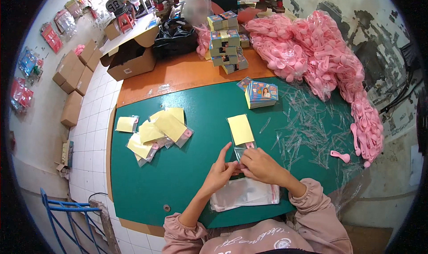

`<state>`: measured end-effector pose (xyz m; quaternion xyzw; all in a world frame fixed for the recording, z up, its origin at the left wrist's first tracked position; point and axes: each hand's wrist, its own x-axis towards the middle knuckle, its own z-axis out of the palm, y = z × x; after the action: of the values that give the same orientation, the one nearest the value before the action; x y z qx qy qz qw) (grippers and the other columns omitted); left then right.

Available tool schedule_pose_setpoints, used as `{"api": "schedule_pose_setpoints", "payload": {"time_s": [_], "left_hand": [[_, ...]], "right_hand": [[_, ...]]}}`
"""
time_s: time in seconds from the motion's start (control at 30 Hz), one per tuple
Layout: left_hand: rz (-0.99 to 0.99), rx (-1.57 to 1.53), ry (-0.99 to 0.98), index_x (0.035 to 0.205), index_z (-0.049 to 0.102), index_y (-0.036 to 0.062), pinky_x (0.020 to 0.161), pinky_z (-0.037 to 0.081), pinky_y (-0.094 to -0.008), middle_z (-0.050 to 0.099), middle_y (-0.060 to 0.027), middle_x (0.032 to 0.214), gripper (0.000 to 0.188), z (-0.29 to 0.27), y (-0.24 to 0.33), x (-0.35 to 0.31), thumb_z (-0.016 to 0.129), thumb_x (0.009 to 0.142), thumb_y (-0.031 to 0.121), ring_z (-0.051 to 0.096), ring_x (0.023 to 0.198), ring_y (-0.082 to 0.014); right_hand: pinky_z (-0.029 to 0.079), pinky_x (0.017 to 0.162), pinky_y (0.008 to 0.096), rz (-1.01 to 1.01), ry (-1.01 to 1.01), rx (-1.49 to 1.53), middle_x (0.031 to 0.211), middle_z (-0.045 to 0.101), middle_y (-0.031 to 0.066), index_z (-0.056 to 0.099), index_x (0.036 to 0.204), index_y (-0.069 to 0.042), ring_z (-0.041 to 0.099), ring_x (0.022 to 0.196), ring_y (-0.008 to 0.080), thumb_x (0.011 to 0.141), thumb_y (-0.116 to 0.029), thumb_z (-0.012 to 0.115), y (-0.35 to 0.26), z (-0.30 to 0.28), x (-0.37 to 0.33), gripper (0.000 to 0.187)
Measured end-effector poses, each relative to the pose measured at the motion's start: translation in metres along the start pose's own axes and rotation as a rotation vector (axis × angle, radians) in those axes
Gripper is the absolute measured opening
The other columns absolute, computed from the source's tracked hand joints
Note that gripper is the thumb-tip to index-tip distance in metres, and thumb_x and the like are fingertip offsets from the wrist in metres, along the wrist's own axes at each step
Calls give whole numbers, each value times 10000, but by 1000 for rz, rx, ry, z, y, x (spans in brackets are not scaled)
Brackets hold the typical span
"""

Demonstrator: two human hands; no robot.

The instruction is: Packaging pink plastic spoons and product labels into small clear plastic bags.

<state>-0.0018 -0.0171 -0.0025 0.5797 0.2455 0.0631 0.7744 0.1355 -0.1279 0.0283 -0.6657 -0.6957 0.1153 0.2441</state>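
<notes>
Both my hands meet at the lower end of a clear plastic bag (239, 154) on the green table. Inside the bag lie a yellow card (241, 129) and a pink piece, mostly hidden. My left hand (219, 170) pinches the bag's end, its index finger stretched out along the side. My right hand (261, 165) has its fingers curled over the same end; the fingertips are partly hidden. Just below my hands is a stack of clear flat bags (245, 199). Over to the left, several filled bags with yellow cards (167, 125) lie in an overlapping pile.
A stack of printed cards (262, 93) stands at the far middle, with taller card stacks (228, 42) behind. Pink spoons in clear bags (312, 49) fill the far right. Clear plastic strips (307, 124) are scattered at right, near a loose pink spoon (340, 156). An open carton (131, 62) sits far left.
</notes>
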Motion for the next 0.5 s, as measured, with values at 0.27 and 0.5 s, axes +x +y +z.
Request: {"api": "schedule_pose_setpoints", "payload": {"time_s": [0.27,0.5], "left_hand": [[-26,14,39,1323,244,71,687,494,-249,619,-115,854,525,4,13,4,501,868,24,601,780,-136],[4,4,27,1214,383,31,667,489,-214,641,-115,858,385,-8,9,8,508,851,-1,622,783,-134]], "right_hand": [[378,695,350,-124,32,123,760,472,89,482,754,-40,479,744,257,761,-120,588,2,0,-3,133],[405,650,267,70,-165,672,789,484,49,503,790,-36,473,707,143,810,-170,588,44,-74,-22,160]]}}
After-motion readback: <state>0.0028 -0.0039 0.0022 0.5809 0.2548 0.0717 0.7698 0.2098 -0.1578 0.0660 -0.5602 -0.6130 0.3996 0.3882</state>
